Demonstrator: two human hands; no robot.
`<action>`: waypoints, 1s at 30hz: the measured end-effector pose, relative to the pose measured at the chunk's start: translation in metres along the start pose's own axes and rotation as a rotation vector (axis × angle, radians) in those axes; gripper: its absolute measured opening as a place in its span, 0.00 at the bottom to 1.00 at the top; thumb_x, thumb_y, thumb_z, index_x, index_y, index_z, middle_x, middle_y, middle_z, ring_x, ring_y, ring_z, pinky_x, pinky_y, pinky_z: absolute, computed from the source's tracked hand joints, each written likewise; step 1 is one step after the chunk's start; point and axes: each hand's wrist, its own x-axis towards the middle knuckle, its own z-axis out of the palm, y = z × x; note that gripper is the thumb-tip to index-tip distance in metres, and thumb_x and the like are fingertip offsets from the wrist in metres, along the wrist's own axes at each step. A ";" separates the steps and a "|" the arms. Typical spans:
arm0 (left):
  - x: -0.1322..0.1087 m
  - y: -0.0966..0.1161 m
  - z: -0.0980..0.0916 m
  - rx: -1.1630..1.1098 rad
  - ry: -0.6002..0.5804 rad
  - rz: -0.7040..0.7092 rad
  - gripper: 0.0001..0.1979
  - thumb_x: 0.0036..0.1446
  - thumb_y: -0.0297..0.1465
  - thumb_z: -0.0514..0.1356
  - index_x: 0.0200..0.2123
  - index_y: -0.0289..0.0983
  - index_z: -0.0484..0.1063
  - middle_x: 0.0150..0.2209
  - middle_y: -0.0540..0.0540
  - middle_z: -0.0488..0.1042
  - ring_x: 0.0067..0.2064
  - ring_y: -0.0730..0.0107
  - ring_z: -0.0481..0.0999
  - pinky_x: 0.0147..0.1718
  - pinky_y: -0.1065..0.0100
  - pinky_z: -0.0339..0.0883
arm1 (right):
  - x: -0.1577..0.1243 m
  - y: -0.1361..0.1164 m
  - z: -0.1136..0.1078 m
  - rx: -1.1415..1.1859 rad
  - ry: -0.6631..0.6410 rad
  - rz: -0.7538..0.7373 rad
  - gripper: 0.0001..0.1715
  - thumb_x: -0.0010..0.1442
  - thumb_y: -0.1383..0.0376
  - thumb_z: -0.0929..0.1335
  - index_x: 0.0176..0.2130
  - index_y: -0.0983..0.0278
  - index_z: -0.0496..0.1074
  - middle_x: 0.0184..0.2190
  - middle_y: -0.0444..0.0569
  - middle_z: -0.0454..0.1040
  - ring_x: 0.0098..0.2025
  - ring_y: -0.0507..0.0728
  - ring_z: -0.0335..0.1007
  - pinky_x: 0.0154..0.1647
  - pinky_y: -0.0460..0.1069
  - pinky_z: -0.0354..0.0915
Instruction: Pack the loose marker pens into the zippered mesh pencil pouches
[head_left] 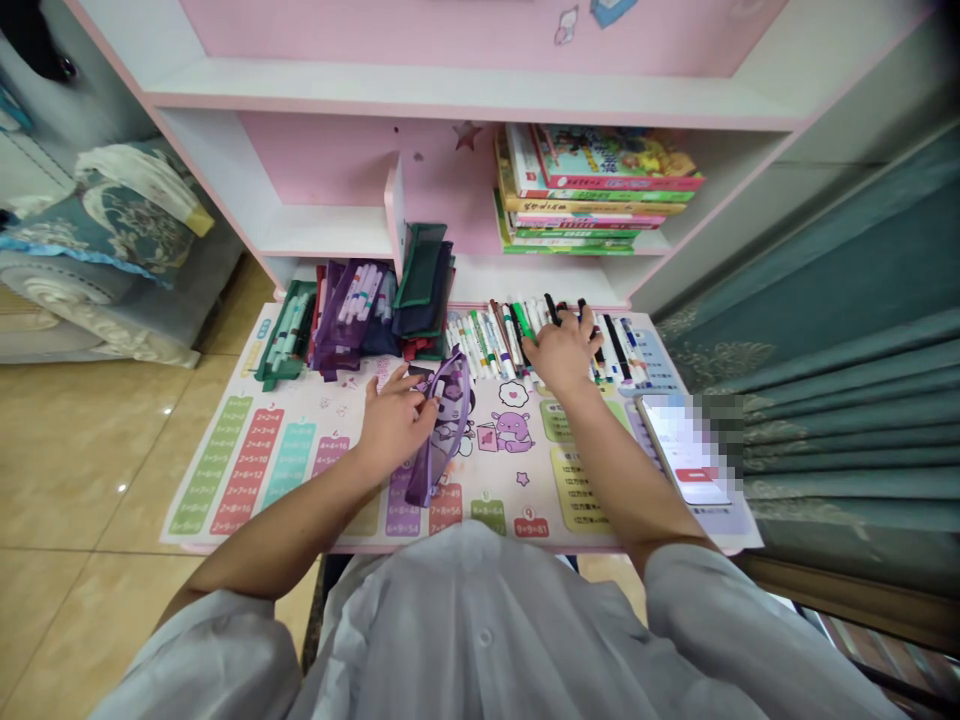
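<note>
A purple mesh pouch [433, 462] lies on the desk, and my left hand [395, 418] holds its left edge, thumb and index finger close together. Something pale shows inside the pouch's upper part. My right hand [564, 350] rests over a long row of markers [487, 338], fingers bent and spread, touching some near a green one [523, 320]. Whether a marker is between those fingers is hard to see. Left of the row are a green pouch [285, 335] and a purple pouch [349, 310] with markers inside, and stacked dark green and navy pouches [424, 285].
A phone [686, 450] lies at the desk's right side. Stacked books [592, 190] stand on the shelf [330, 232] behind. The desk mat [300, 420] has printed charts. A teal curtain [840, 370] hangs on the right, a sofa [82, 300] stands on the left.
</note>
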 end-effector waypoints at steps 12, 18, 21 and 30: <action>0.001 -0.003 -0.001 0.002 0.007 -0.006 0.16 0.59 0.32 0.53 0.22 0.38 0.75 0.53 0.44 0.77 0.65 0.53 0.65 0.64 0.40 0.48 | -0.042 -0.028 -0.047 0.372 0.075 -0.238 0.13 0.51 0.63 0.67 0.18 0.63 0.70 0.57 0.56 0.71 0.68 0.74 0.50 0.62 0.73 0.51; 0.001 -0.004 0.000 0.001 0.000 -0.006 0.16 0.60 0.31 0.53 0.24 0.38 0.76 0.54 0.43 0.77 0.65 0.53 0.64 0.64 0.38 0.47 | -0.089 -0.053 -0.063 0.467 -0.051 -0.521 0.14 0.50 0.65 0.68 0.16 0.63 0.68 0.55 0.54 0.73 0.67 0.73 0.53 0.62 0.70 0.53; 0.001 -0.002 -0.001 -0.005 -0.018 -0.015 0.16 0.60 0.31 0.52 0.24 0.39 0.76 0.55 0.43 0.76 0.66 0.53 0.63 0.64 0.39 0.46 | -0.102 -0.062 -0.058 0.396 -0.158 -0.560 0.13 0.50 0.66 0.69 0.17 0.63 0.70 0.55 0.56 0.73 0.67 0.73 0.53 0.62 0.72 0.50; 0.002 0.002 -0.005 -0.036 -0.101 -0.070 0.17 0.61 0.31 0.51 0.25 0.38 0.76 0.57 0.43 0.74 0.67 0.55 0.61 0.64 0.40 0.48 | -0.108 -0.062 -0.060 0.275 -0.222 -0.556 0.11 0.51 0.66 0.68 0.19 0.63 0.74 0.58 0.57 0.72 0.69 0.73 0.49 0.64 0.74 0.45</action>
